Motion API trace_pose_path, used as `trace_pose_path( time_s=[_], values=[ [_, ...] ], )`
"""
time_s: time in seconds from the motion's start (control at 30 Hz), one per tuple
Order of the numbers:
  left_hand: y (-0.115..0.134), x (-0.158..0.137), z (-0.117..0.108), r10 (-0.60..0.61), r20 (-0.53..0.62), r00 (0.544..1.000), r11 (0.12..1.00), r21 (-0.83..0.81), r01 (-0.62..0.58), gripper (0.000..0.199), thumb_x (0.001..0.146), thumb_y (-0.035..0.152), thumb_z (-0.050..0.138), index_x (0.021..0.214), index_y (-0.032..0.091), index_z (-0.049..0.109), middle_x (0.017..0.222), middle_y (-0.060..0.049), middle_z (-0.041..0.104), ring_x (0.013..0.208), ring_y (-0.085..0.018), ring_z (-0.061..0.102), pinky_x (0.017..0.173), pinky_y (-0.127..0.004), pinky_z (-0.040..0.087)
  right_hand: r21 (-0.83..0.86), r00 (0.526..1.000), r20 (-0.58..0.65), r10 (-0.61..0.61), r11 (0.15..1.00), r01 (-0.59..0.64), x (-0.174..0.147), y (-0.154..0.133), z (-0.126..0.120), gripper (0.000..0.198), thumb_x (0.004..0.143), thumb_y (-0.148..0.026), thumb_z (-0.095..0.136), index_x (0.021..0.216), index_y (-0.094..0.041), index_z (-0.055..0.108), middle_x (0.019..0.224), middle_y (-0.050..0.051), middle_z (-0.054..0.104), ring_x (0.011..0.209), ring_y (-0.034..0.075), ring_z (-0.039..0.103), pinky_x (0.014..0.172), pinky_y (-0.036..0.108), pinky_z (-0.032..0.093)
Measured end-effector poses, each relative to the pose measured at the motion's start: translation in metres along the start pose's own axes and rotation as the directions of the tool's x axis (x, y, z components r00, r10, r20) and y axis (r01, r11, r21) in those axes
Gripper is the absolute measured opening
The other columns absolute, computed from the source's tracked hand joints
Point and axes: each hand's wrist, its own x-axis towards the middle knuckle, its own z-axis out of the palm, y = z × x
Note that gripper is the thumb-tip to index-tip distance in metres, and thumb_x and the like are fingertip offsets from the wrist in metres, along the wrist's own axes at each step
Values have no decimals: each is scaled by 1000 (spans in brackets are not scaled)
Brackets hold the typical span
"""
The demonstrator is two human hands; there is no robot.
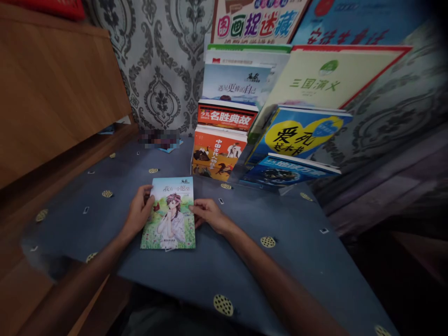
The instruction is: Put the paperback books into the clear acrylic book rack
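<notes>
A thin book (170, 219) with a light blue and green cover, showing a drawn figure in white among flowers, faces me above the blue tabletop. My left hand (140, 207) grips its left edge, the thumb resting on the cover near the upper corner. On the opposite edge, my right hand (210, 214) pinches the book at mid-height, its other fingers partly hidden behind. Whether the book's lower edge touches the cloth, I cannot tell.
A tiered rack of books stands at the back, with an orange book (219, 154) and a blue book (287, 170) lowest. The table's patterned blue cloth (245, 261) lies below. A wooden cabinet (59, 79) borders the left, and patterned wallpaper (163, 93) is behind.
</notes>
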Motion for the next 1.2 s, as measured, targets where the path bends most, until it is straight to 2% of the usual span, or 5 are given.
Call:
trace_pose_path(
  time_s=[0.43,0.6,0.8,1.0,1.2],
  values=[
    [-22,-2,6,273,163,948,819,478,-318,35,96,30,40,122,20,61,138,-13,59,132,-29,51,114,-50,39,-277,986,-125,111,950,-142,-4,-9,2,36,87,-48,67,68,-20,54,52,-2,61,43,12,59,44,23,47],
    [-20,-6,9,253,165,953,839,452,-301,39,96,30,39,128,18,58,141,-17,58,133,-32,52,112,-53,40,-855,898,-284,-335,512,-79,-7,-21,13,31,95,-32,55,67,-21,61,64,6,69,61,18,65,59,27,44],
    [-14,-9,8,231,110,967,887,384,-256,51,95,30,42,144,17,40,137,-19,60,131,-31,56,111,-52,42,-943,909,193,-370,187,276,28,-19,58,32,96,-10,43,119,-18,64,125,14,70,122,24,61,104,37,45],
    [-14,-10,8,212,119,970,911,336,-241,54,94,26,41,148,17,34,143,-22,56,135,-30,53,112,-54,40,-951,928,213,-306,154,269,60,-8,73,50,97,-13,43,146,-4,46,155,22,46,151,25,33,125,44,24],
    [-10,-11,9,197,130,972,885,403,-234,53,94,23,41,147,19,37,141,-19,58,133,-31,54,112,-55,39,-975,917,61,-395,174,140,53,0,30,49,103,-26,39,145,-6,50,156,23,44,150,29,35,124,53,26]
  ],
)
